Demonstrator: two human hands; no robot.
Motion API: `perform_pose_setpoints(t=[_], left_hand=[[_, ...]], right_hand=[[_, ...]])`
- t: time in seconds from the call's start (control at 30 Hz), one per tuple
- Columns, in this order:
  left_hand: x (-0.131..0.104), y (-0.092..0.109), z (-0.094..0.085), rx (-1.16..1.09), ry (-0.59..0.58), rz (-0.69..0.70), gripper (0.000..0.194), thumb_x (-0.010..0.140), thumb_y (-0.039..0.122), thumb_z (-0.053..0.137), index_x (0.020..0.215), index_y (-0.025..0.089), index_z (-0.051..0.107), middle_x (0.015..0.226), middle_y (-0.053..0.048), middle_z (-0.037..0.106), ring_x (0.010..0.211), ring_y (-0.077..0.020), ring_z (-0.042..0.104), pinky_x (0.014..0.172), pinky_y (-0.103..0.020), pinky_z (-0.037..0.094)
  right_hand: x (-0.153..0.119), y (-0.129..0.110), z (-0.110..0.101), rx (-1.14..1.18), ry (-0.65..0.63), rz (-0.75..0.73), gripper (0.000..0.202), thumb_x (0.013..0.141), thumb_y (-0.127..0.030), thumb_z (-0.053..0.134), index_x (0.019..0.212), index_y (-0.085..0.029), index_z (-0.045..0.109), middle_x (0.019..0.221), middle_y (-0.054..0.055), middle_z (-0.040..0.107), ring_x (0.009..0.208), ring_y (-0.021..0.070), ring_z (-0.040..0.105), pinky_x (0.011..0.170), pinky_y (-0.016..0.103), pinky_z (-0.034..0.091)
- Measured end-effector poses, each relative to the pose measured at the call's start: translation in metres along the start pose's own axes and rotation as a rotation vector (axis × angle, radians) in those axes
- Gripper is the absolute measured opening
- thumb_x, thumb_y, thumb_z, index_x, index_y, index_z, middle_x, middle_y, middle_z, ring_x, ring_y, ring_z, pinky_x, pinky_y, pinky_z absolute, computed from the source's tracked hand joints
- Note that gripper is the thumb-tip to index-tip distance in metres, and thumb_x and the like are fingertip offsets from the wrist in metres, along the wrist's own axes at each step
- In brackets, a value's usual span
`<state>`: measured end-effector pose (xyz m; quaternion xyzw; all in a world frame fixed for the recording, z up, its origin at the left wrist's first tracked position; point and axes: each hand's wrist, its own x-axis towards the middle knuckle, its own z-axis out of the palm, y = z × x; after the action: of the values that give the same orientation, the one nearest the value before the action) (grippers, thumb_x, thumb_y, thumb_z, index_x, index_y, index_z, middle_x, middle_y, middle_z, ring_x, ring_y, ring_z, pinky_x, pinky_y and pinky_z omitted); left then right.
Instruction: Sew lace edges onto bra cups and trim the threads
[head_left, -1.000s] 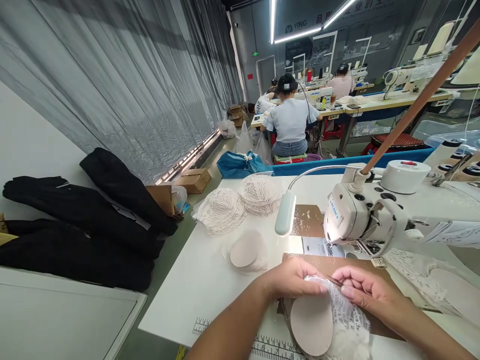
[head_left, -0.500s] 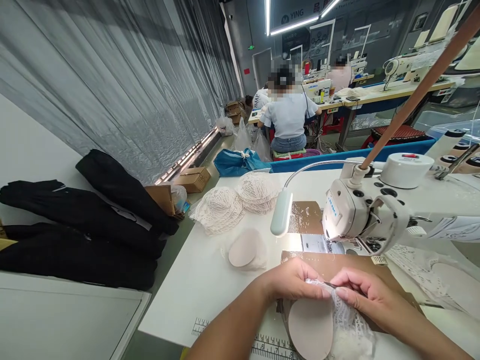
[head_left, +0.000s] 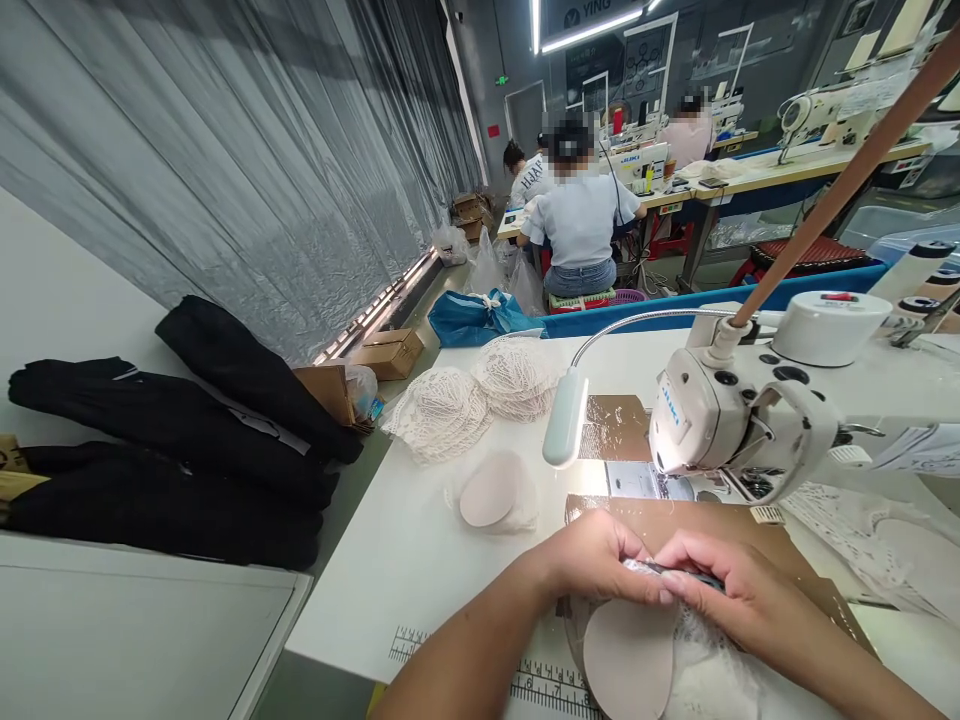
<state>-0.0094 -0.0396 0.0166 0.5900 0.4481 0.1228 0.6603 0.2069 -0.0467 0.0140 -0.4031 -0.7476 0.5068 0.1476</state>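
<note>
My left hand point(head_left: 600, 560) pinches the upper edge of a piece of white lace point(head_left: 701, 650) near the front of the sewing table. Close beside it, my right hand point(head_left: 712, 580) grips the same edge, with a thin dark tool point(head_left: 694, 575) between its fingers. What the tool is, I cannot make out. A beige oval pad point(head_left: 628, 655) hangs below my left fingers, next to the lace. Both hands are in front of the white sewing machine point(head_left: 705, 415), over brown taped card point(head_left: 720, 525). Another beige oval pad point(head_left: 489, 488) on sheer fabric lies to the left.
Two piles of lace pieces point(head_left: 442, 410) rest at the table's back left. A lamp point(head_left: 566, 420) on a bent neck stands beside the machine. More lace point(head_left: 840, 520) lies at the right. Black garments point(head_left: 165, 465) are at the far left; a seated person point(head_left: 577, 225) is beyond the table.
My fingertips have come closer together on the lace edge, and more of the dark tool shows in my right hand. The camera view has shifted slightly.
</note>
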Motion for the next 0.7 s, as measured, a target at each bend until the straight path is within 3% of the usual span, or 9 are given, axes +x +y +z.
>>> perform_pose_setpoints(t=[0.1,0.23,0.33,0.43,0.57,0.7], left_hand=[[0.002,-0.003,0.002,-0.012,0.013,0.025,0.047,0.063,0.057,0.080,0.067,0.013,0.064,0.057,0.006,0.041,0.054,-0.0072,0.034,0.046,-0.021,0.023],[0.002,-0.004,-0.001,0.003,-0.008,0.092,0.043,0.069,0.053,0.077,0.090,0.015,0.073,0.072,0.003,0.057,0.064,-0.0104,0.047,0.057,-0.021,0.035],[-0.004,0.000,-0.015,0.084,-0.129,0.072,0.056,0.062,0.045,0.084,0.110,0.020,0.070,0.087,0.001,0.063,0.071,-0.0132,0.053,0.064,-0.022,0.041],[-0.013,0.004,-0.032,0.172,-0.170,0.031,0.065,0.059,0.035,0.086,0.119,0.022,0.066,0.083,0.002,0.060,0.069,-0.0122,0.052,0.063,-0.021,0.041],[-0.017,0.004,-0.039,0.140,-0.082,0.094,0.055,0.068,0.026,0.078,0.121,0.021,0.064,0.078,0.003,0.052,0.066,-0.0105,0.049,0.060,-0.020,0.040],[-0.011,0.003,-0.026,0.068,-0.030,0.174,0.052,0.072,0.025,0.074,0.122,0.018,0.062,0.080,0.001,0.054,0.063,-0.0097,0.047,0.057,-0.020,0.038]], right_hand=[[0.000,0.004,0.002,0.026,0.051,0.020,0.037,0.096,-0.053,0.042,0.092,-0.024,0.065,0.087,0.002,0.066,0.082,0.0198,0.060,0.072,0.030,0.045],[0.005,0.009,0.006,0.142,0.077,0.086,0.050,0.086,-0.059,0.057,0.120,-0.023,0.054,0.096,0.003,0.062,0.089,0.0219,0.059,0.075,0.030,0.048],[0.005,0.011,0.004,0.032,0.007,0.089,0.033,0.091,-0.052,0.051,0.100,-0.022,0.062,0.084,0.002,0.061,0.078,0.0196,0.057,0.067,0.029,0.044],[-0.002,0.012,-0.003,-0.049,-0.004,0.114,0.027,0.093,-0.042,0.047,0.078,-0.022,0.057,0.074,-0.001,0.056,0.069,0.0168,0.050,0.061,0.028,0.038],[-0.008,0.008,-0.010,0.030,-0.032,0.048,0.025,0.089,-0.046,0.053,0.078,-0.023,0.051,0.080,-0.002,0.054,0.073,0.0170,0.049,0.064,0.027,0.039],[0.001,0.001,-0.003,0.095,0.078,0.055,0.030,0.082,-0.053,0.058,0.083,-0.023,0.051,0.081,-0.001,0.054,0.073,0.0174,0.050,0.064,0.026,0.042]])
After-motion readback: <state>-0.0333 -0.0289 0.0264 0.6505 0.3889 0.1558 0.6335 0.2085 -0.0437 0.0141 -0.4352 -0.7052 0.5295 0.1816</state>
